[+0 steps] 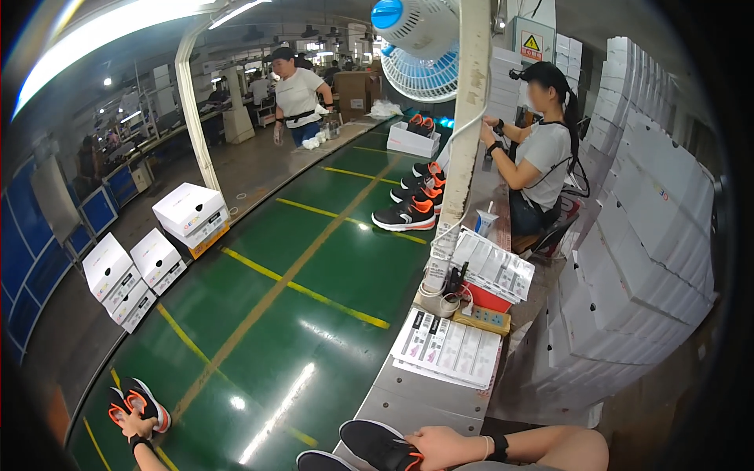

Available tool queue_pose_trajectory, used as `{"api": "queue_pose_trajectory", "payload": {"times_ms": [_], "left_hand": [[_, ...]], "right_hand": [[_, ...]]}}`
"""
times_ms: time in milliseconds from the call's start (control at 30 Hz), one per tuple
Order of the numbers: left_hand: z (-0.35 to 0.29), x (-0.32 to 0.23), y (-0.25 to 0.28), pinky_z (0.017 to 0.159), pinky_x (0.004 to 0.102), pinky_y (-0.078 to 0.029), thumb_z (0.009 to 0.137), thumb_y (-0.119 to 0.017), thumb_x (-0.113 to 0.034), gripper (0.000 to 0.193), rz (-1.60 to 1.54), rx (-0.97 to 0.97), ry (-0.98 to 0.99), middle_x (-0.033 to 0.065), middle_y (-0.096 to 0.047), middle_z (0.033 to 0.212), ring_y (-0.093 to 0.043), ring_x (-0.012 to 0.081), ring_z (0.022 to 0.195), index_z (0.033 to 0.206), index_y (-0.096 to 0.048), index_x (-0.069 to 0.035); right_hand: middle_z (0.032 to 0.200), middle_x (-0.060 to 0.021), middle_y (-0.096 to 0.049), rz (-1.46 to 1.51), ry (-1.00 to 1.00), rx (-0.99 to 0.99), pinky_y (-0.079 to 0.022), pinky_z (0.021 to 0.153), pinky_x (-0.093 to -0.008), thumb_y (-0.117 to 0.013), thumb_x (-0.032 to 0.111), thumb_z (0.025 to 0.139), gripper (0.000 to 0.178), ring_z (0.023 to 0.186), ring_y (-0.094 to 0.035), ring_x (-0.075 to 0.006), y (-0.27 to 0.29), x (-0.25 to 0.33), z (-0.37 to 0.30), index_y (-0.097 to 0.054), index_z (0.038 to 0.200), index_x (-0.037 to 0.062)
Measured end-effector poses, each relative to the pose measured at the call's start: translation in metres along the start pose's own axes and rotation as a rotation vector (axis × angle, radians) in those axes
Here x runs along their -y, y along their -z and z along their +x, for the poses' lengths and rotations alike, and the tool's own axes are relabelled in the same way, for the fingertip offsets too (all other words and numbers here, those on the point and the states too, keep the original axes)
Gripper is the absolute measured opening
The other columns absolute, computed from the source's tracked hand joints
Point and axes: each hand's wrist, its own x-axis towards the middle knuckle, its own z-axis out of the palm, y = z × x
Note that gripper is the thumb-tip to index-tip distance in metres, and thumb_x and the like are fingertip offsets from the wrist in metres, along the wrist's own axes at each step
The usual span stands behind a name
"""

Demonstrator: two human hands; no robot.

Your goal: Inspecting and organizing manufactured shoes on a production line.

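Both at once: gripping orange-lined shoes (147, 398) with curled left hand (139, 425), a black shoe (372, 443) with closed right hand (440, 447); already boxed, one pair (422, 125); still unboxed, a shoe row (408, 213).

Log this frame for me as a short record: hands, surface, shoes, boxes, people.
Left hand: touching a black-and-orange shoe pair; grip unclear
Right hand: holding a black shoe near its opening
Surface: green, yellow-lined worktop
Other shoes: black-and-orange row farther up, right side
Boxes: closed white boxes along the left edge; open white box with shoes at the far end
Others: seated person, right; standing person, far left side
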Motion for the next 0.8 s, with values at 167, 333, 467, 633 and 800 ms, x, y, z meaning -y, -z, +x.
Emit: {"api": "queue_pose_trajectory", "payload": {"times_ms": [167, 333, 467, 633, 800], "left_hand": [[-0.017, 0.053, -0.013, 0.087, 0.0423, -0.052, 0.061, -0.078, -0.038, 0.062, 0.014, 0.141, -0.088, 0.0185, -0.068, 0.109, -0.061, 0.035, 0.111, 0.116, -0.067, -0.01], [-0.052, 0.123, -0.011, 0.082, 0.0408, -0.052, 0.063, -0.078, -0.038, 0.058, -0.006, 0.343, -0.157, 0.0171, -0.069, 0.1, -0.064, 0.0336, 0.102, 0.112, -0.067, -0.008], [-0.101, 0.085, 0.021, 0.078, 0.0396, -0.053, 0.064, -0.079, -0.037, 0.056, -0.039, 0.535, -0.163, 0.0159, -0.069, 0.093, -0.066, 0.0324, 0.094, 0.109, -0.067, -0.006], [-0.228, 0.046, 0.081, 0.083, 0.041, -0.053, 0.071, -0.077, -0.031, 0.05, -0.119, 0.246, -0.261, 0.0213, -0.07, 0.099, -0.067, 0.0361, 0.093, 0.108, -0.066, 0.001], [-0.356, -0.032, 0.118, 0.107, 0.0393, -0.041, 0.087, -0.072, -0.041, 0.067, -0.513, 0.587, -0.63, 0.022, -0.058, 0.133, -0.054, 0.0341, 0.126, 0.136, -0.053, -0.001]], "right_hand": [[0.07, -0.0252, -0.062, -0.008, 0.087, -0.035, -0.055, 0.063, -0.05, -0.064, 0.023, 0.062, 0.037, 0.07, -0.065, -0.0444, -0.008, -0.009, 0.005, -0.063, 0.087, -0.0053], [0.077, -0.0227, -0.064, -0.018, 0.097, 0.011, -0.056, 0.068, -0.0476, -0.065, 0.027, 0.062, 0.045, 0.078, -0.065, -0.0411, -0.011, -0.012, 0.009, -0.064, 0.096, -0.0019], [0.083, -0.0201, -0.067, -0.097, 0.048, 0.069, -0.056, 0.073, -0.0455, -0.068, 0.035, 0.062, 0.053, 0.085, -0.066, -0.0382, 0.0, -0.008, 0.01, -0.066, 0.103, 0.0017], [0.075, -0.0193, -0.066, -0.123, 0.136, -0.054, -0.056, 0.071, -0.0454, -0.07, 0.036, 0.059, 0.048, 0.077, -0.066, -0.0387, 0.005, -0.005, 0.004, -0.068, 0.091, 0.0011], [0.072, -0.0209, -0.065, -0.101, 0.162, -0.075, -0.056, 0.067, -0.0443, -0.071, 0.036, 0.057, 0.046, 0.073, -0.066, -0.0387, 0.004, -0.009, 0.007, -0.067, 0.085, -0.0005]]}}
